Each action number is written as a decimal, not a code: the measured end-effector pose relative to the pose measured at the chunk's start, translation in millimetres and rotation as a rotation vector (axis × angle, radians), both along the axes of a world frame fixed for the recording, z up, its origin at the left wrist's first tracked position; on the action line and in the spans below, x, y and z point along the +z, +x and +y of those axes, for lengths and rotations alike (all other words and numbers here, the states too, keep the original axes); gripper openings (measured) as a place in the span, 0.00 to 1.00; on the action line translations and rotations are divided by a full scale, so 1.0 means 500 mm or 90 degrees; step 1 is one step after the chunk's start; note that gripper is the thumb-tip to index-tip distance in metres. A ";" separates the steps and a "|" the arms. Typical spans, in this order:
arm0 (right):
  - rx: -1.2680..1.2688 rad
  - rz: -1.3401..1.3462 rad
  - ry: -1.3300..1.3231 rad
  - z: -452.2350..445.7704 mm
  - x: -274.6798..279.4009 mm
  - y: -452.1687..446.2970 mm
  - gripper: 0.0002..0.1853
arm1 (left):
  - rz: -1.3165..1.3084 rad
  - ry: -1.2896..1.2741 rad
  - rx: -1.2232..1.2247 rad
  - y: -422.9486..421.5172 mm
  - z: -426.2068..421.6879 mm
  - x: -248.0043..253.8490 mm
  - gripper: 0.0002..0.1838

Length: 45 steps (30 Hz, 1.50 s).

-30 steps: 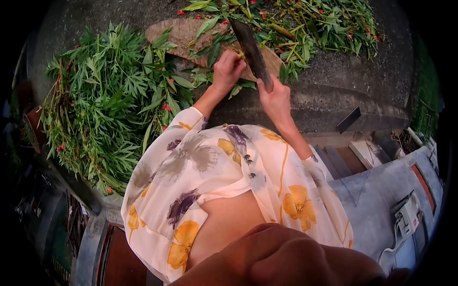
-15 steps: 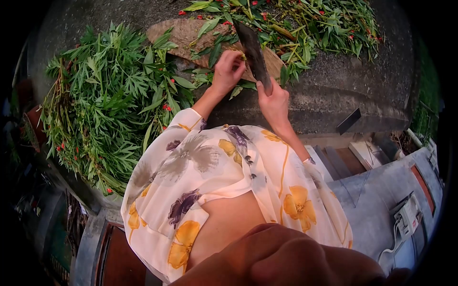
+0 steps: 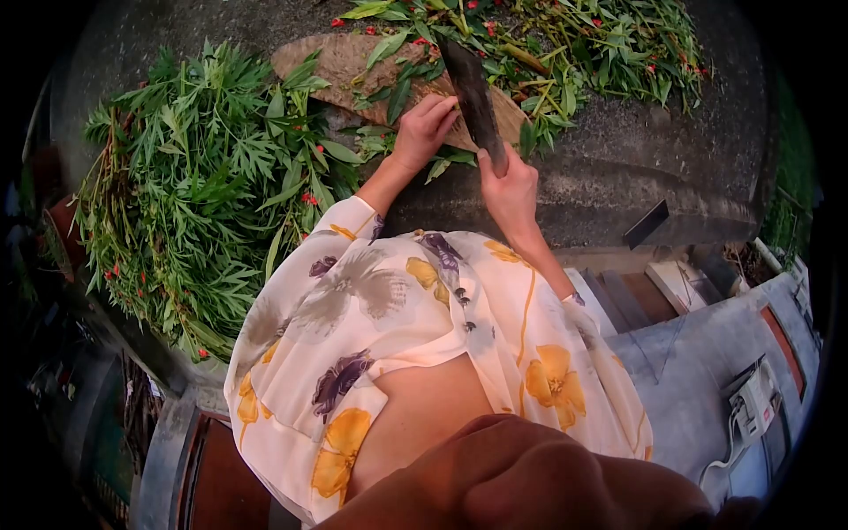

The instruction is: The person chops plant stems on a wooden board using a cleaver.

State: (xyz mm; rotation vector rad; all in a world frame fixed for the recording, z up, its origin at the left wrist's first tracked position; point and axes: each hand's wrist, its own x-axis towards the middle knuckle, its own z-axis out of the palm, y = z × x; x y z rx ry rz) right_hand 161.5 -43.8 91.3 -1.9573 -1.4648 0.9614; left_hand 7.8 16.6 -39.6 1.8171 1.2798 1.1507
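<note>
My right hand [image 3: 510, 187] is wrapped round the lower end of a long dark blade [image 3: 473, 93], which points up and slightly left over a wooden board [image 3: 331, 64]. Just left of the blade, my left hand [image 3: 424, 131] is closed at the board's near edge, its fingertips pinched together; what they hold is too small to make out. Loose green leaves [image 3: 386, 49] lie on the board. Behind the blade, leafy stems with red flowers [image 3: 609, 53] spread over the ground.
A large heap of green leafy plants [image 3: 203, 177] lies on the left. A dark flat piece [image 3: 646, 224] sticks out at the ledge [image 3: 601, 199] on the right. A white device with a cable [image 3: 755, 402] is at the lower right.
The blade has shifted slightly to the right. The small yellow-green piece seen earlier at my left fingertips no longer shows.
</note>
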 end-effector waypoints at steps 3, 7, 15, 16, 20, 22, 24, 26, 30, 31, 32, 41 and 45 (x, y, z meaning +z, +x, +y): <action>0.000 -0.006 0.004 -0.001 -0.007 0.002 0.09 | 0.013 0.018 0.004 0.001 0.001 0.002 0.14; 0.000 -0.004 0.005 -0.002 0.003 0.006 0.10 | 0.035 0.038 0.000 -0.003 0.003 0.013 0.14; -0.014 0.016 -0.003 -0.005 0.006 0.015 0.10 | 0.029 0.029 0.016 -0.001 0.007 -0.005 0.14; -0.016 0.019 -0.021 -0.010 0.009 0.016 0.10 | 0.027 0.026 0.016 -0.002 0.001 -0.003 0.14; -0.009 0.012 0.021 -0.003 0.003 0.016 0.11 | 0.013 0.027 0.020 0.004 0.003 -0.006 0.14; 0.009 -0.006 0.000 0.001 0.007 0.013 0.11 | 0.000 0.011 0.019 0.000 0.001 -0.003 0.13; 0.014 -0.006 0.000 0.002 0.001 0.014 0.11 | 0.006 0.021 0.021 -0.001 0.004 -0.002 0.14; 0.016 -0.009 -0.001 0.002 0.001 0.016 0.11 | 0.008 0.028 0.022 0.002 0.003 -0.001 0.14; 0.012 -0.008 -0.012 0.005 0.006 0.014 0.11 | 0.009 0.026 0.021 0.001 0.004 0.001 0.14; 0.013 -0.010 -0.014 0.005 0.006 0.014 0.11 | 0.011 0.029 0.023 0.001 0.004 0.001 0.14; 0.013 -0.011 -0.014 0.005 0.006 0.014 0.11 | 0.010 0.029 0.023 0.001 0.004 0.001 0.14; 0.010 -0.002 -0.022 0.007 0.012 0.011 0.11 | 0.015 0.020 0.020 -0.001 0.003 -0.001 0.14; -0.002 0.006 -0.022 0.004 0.009 0.012 0.10 | 0.016 0.029 0.023 0.003 0.000 -0.003 0.15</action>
